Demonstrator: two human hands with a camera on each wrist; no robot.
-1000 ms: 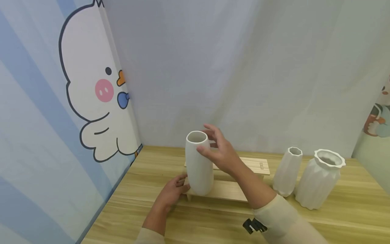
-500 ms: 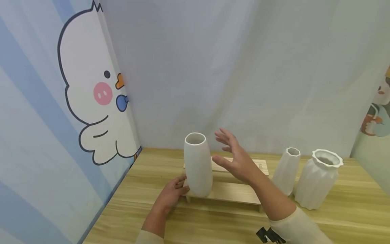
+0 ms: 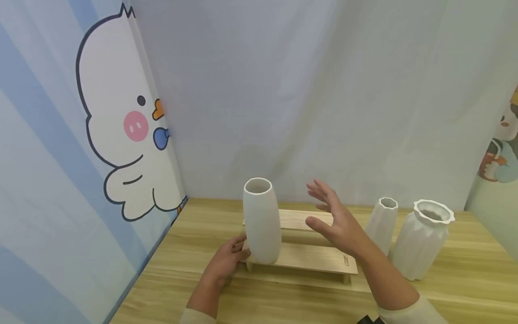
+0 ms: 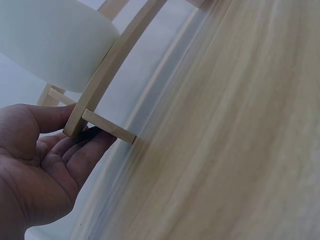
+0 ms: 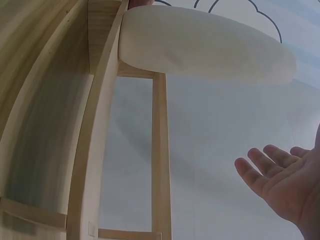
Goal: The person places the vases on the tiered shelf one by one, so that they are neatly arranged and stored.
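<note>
A tall white vase (image 3: 262,225) stands upright on the left end of the lower step of a two-tier wooden stand (image 3: 311,257). My left hand (image 3: 227,258) grips the left end of that step; in the left wrist view the thumb lies on top of the board (image 4: 107,70) and the fingers are beneath it. To the right of the vase, my right hand (image 3: 340,222) hovers above the stand with fingers spread and nothing in them. The right wrist view shows the same hand (image 5: 290,182) apart from the vase (image 5: 205,47).
On the wooden table (image 3: 194,234), right of the stand, are a slim ribbed white vase (image 3: 382,225) and a wider white vase with a wavy rim (image 3: 421,243). My right forearm partly covers the slim one. A pale curtain (image 3: 307,99) hangs behind.
My right hand has let go of the tall vase and moved away to the right. The vase stays on the lower step, and my left hand keeps its hold on the stand.
</note>
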